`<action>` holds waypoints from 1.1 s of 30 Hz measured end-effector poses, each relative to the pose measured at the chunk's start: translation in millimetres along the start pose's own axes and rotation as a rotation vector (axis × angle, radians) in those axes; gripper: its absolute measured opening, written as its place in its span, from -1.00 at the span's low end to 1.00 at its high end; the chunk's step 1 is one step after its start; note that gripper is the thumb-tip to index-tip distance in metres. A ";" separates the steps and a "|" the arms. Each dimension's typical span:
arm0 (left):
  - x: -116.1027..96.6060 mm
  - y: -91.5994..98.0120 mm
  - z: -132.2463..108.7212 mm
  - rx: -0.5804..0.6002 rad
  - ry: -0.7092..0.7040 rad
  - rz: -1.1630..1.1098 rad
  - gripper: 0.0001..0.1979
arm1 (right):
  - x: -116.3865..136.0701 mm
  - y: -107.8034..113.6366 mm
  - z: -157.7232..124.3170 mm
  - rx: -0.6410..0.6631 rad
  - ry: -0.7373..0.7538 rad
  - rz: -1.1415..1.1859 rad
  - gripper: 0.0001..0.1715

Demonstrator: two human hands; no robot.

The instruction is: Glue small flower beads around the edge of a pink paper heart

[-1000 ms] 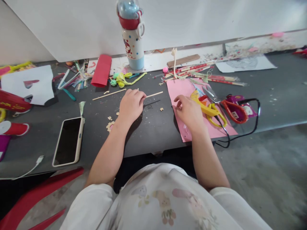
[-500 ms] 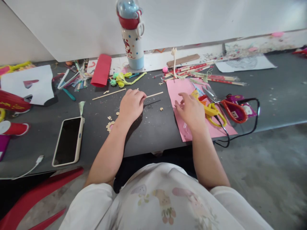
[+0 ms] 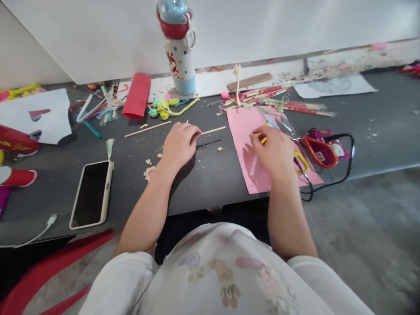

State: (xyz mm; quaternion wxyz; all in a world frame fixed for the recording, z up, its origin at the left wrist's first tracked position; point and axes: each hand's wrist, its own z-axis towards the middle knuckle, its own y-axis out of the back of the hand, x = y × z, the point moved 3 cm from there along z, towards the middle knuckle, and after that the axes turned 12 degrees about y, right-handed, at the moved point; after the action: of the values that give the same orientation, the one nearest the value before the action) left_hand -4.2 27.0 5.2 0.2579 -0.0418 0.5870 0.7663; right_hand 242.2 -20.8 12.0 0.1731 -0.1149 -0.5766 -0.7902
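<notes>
My left hand is closed in a pinch on a thin wooden stick, whose bare end points right over the dark table. My right hand curls over a yellow glue gun on a sheet of pink paper; most of the gun's body is hidden under the palm. Yellow shows between thumb and fingers. A clear glue stick sits below that hand. Tiny wooden flower-like pieces are by my left wrist, and a single flower piece lies between the hands. Another wooden stick rests beyond my left hand.
Orange-handled scissors and a black cord lie right of the gun. A bottle stands at the back, near red-wrapped sticks and yellow yarn. On the left are a phone and a red thread spool.
My right hand has moved right from over the pink paper onto the glue gun, and its fingers have curled in. My left hand keeps its pinch on the stick.
</notes>
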 end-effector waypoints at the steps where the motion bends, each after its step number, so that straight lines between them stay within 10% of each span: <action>1: -0.7 0.2 0.1 0.008 -0.011 -0.023 -0.87 | 4.2 -0.3 -0.1 -0.002 0.028 0.051 -0.76; 11: -12.5 4.5 -2.3 0.075 -0.164 -0.211 -0.82 | 24.0 -11.8 -5.2 -0.089 0.073 0.425 -0.81; 33: -19.9 -0.6 -11.2 0.031 -0.384 -0.036 -0.70 | 50.0 -25.3 -13.8 -0.086 0.217 0.449 -0.80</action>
State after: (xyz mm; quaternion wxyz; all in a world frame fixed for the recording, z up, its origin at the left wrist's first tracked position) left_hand 10.5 10.0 8.5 0.3794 0.0985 0.5381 0.7462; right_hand 186.5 -33.9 4.8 0.4003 -0.1618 -0.4805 -0.7634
